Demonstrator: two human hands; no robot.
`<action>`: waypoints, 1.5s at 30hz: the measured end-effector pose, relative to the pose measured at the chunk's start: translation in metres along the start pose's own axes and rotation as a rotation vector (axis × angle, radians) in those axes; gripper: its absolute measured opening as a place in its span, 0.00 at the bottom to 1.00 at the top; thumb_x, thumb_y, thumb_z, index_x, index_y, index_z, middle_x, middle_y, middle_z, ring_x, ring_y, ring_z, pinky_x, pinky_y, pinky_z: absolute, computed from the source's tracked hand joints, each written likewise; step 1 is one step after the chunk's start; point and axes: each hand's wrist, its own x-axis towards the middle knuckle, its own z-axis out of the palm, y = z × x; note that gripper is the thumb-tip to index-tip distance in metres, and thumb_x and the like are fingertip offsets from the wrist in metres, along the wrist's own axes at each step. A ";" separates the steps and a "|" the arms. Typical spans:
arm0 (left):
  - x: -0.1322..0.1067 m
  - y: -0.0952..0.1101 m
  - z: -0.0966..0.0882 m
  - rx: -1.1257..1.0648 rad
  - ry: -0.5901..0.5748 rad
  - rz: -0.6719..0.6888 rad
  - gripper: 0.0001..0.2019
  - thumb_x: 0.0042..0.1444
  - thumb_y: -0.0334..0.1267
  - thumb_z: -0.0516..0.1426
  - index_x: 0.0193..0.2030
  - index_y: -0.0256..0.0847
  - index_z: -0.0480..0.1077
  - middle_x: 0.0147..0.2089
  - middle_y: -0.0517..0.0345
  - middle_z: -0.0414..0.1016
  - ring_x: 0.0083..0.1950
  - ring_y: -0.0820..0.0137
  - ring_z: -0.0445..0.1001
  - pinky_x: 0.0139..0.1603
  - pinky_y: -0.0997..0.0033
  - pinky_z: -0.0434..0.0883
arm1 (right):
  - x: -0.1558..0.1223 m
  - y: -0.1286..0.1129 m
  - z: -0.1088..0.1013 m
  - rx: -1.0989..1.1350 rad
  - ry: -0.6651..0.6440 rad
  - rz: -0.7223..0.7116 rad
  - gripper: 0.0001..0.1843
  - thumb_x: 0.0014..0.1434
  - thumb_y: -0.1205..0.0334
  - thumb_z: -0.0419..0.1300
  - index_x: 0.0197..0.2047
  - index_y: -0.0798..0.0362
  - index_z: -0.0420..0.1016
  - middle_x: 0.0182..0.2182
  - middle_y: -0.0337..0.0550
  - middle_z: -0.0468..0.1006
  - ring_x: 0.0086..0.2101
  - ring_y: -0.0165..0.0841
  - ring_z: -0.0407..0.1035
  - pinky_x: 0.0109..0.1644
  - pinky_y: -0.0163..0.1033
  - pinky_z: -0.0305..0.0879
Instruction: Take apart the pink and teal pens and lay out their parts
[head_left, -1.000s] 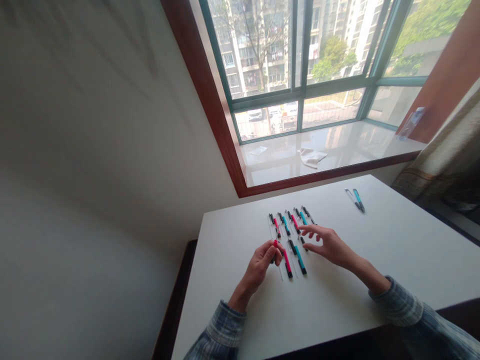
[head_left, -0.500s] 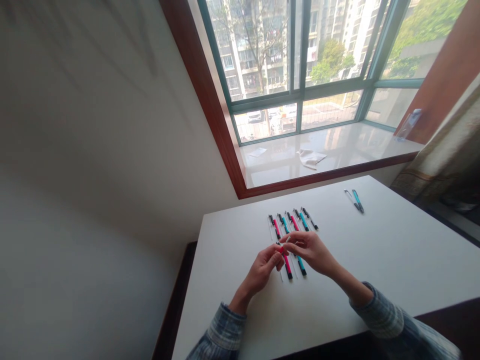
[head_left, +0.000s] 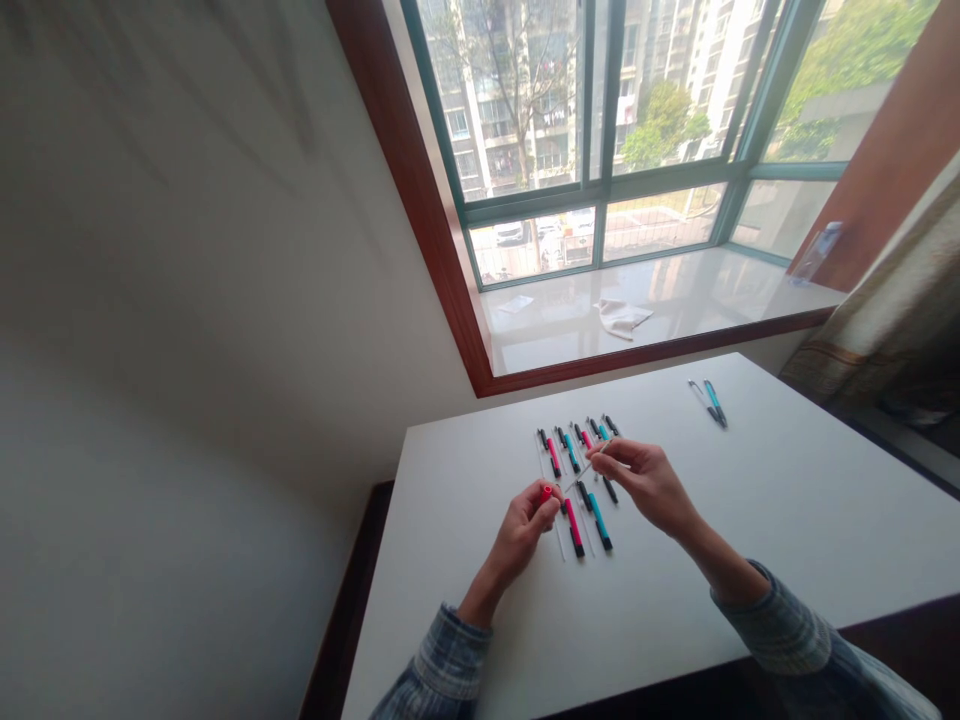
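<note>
My left hand is closed around a red pen barrel, whose open end points up toward me. Up and to the right of it, my right hand pinches a thin pen refill, which slants down toward the barrel but is apart from it. On the table just beneath my hands lie a red barrel and a teal barrel with black ends, with thin refills beside them. Behind is a row of red and teal barrels, black pen parts and refills, partly covered by my right hand.
The white table meets the wall below a window sill. Toward its far right lie a teal pen and a clear one. On the sill are a white cloth and a clear bottle.
My right hand has moved up and right, drawing the refill away from the red barrel. My left hand has shifted slightly left with the barrel.
</note>
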 end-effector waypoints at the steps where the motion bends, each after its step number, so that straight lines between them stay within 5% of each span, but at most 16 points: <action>1: 0.000 0.000 -0.001 0.022 0.020 0.004 0.20 0.62 0.56 0.61 0.42 0.37 0.72 0.27 0.66 0.56 0.29 0.74 0.54 0.32 0.74 0.55 | -0.001 0.001 0.001 -0.002 -0.026 0.012 0.22 0.60 0.40 0.66 0.36 0.53 0.82 0.39 0.48 0.84 0.39 0.39 0.76 0.44 0.43 0.75; 11: -0.001 -0.004 -0.002 0.159 0.032 0.039 0.19 0.60 0.52 0.64 0.36 0.34 0.78 0.26 0.62 0.64 0.29 0.74 0.56 0.31 0.72 0.54 | -0.009 0.001 0.011 0.023 -0.141 0.045 0.19 0.61 0.43 0.67 0.37 0.52 0.83 0.39 0.47 0.84 0.40 0.40 0.77 0.43 0.41 0.74; 15: 0.000 -0.004 -0.003 0.177 0.074 0.045 0.19 0.61 0.52 0.64 0.35 0.34 0.78 0.26 0.61 0.66 0.29 0.74 0.57 0.32 0.72 0.55 | -0.005 0.003 0.002 0.022 -0.027 0.029 0.20 0.62 0.43 0.66 0.41 0.52 0.83 0.40 0.47 0.84 0.39 0.39 0.76 0.43 0.41 0.73; 19: 0.002 -0.004 -0.004 0.124 0.240 0.042 0.19 0.58 0.52 0.66 0.32 0.34 0.78 0.26 0.61 0.68 0.29 0.74 0.60 0.31 0.73 0.58 | -0.001 0.005 -0.006 -0.024 0.076 0.012 0.22 0.65 0.42 0.61 0.46 0.53 0.82 0.33 0.45 0.81 0.35 0.37 0.74 0.39 0.40 0.71; 24: 0.004 -0.002 -0.004 -0.026 0.385 0.015 0.17 0.51 0.51 0.71 0.32 0.35 0.81 0.27 0.59 0.76 0.29 0.74 0.67 0.34 0.74 0.65 | -0.013 0.011 0.014 -0.290 -0.164 0.055 0.19 0.69 0.47 0.56 0.36 0.52 0.79 0.29 0.41 0.80 0.32 0.34 0.73 0.37 0.37 0.67; 30: 0.003 -0.005 -0.005 -0.085 0.327 0.006 0.16 0.47 0.48 0.73 0.32 0.35 0.83 0.29 0.54 0.82 0.32 0.69 0.75 0.40 0.70 0.72 | -0.027 0.013 0.045 -0.428 -0.300 0.076 0.17 0.69 0.57 0.56 0.28 0.52 0.72 0.23 0.35 0.77 0.24 0.29 0.67 0.32 0.34 0.58; 45: 0.003 -0.008 -0.007 0.038 0.186 0.063 0.16 0.54 0.48 0.70 0.34 0.34 0.81 0.25 0.57 0.77 0.28 0.72 0.70 0.33 0.74 0.66 | -0.023 0.005 0.044 -0.397 -0.304 0.092 0.20 0.69 0.55 0.57 0.26 0.52 0.75 0.19 0.35 0.75 0.21 0.28 0.64 0.27 0.34 0.53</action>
